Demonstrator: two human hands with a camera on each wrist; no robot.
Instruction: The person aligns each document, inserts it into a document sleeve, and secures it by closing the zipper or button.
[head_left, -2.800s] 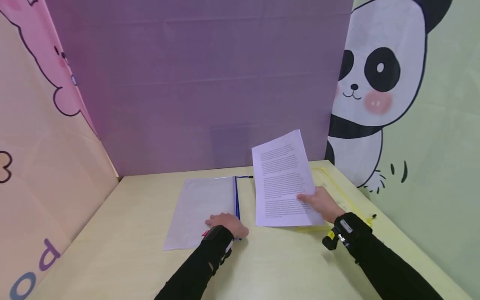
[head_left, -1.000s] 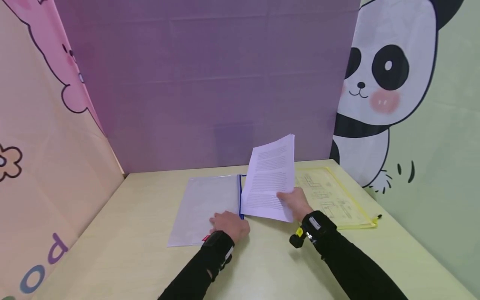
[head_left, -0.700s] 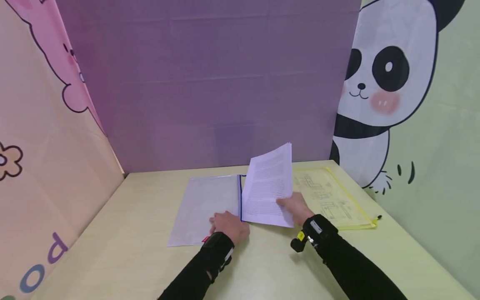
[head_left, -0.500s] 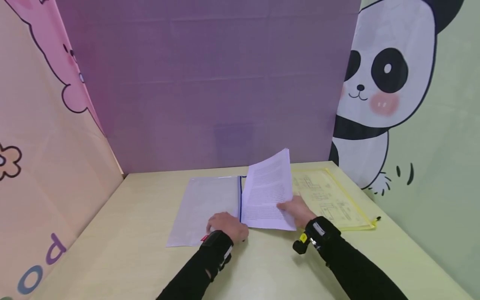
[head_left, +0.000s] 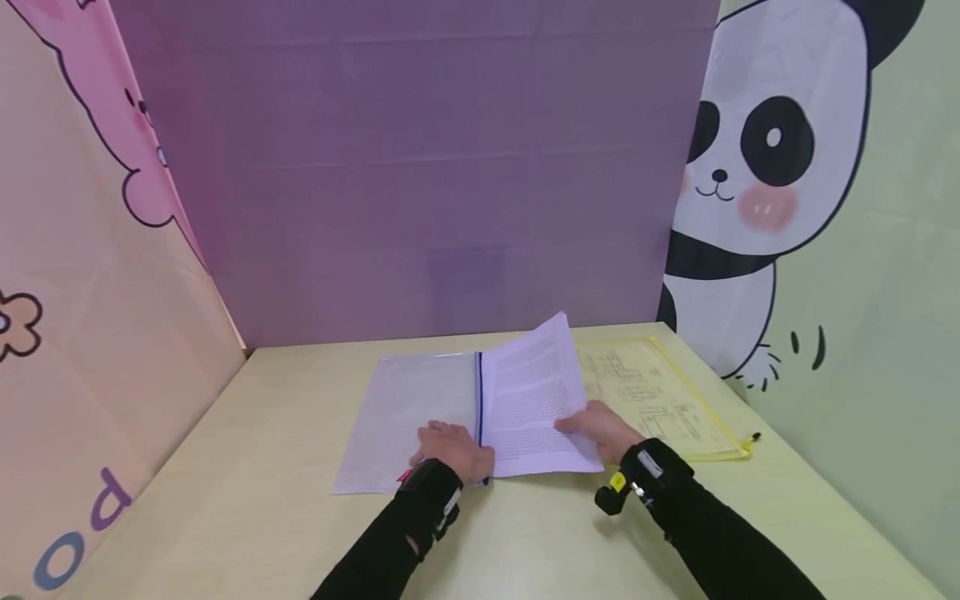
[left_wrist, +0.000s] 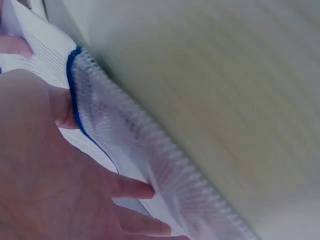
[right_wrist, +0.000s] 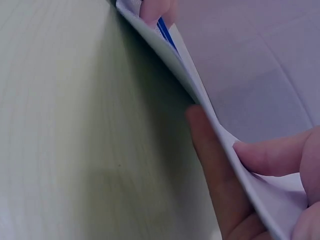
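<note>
A clear zip document pouch [head_left: 408, 392] with a blue edge lies flat on the table. My left hand [head_left: 454, 450] rests on its near right part. In the left wrist view, the thumb [left_wrist: 63, 107] is at the blue-edged mouth, fingers lie over the clear film [left_wrist: 175, 185]. My right hand [head_left: 600, 429] holds a stack of printed paper sheets [head_left: 532, 400] by its right side, thumb on top and fingers beneath. The stack's left edge meets the blue edge; I cannot tell whether any of it is inside. Its far right corner bends upward.
On the right, a yellow-edged zip pouch [head_left: 652, 408] holding sheets with drawings lies partly behind the papers and right hand. The pale wooden table [head_left: 247, 500] meets a purple backdrop [head_left: 420, 167] at the back. Printed cloth panels stand at both sides.
My right hand has brought the paper stack left, then lowered it toward me, flatter and against the blue edge. The yellow pouch is more exposed. My left hand stays on the clear pouch.
</note>
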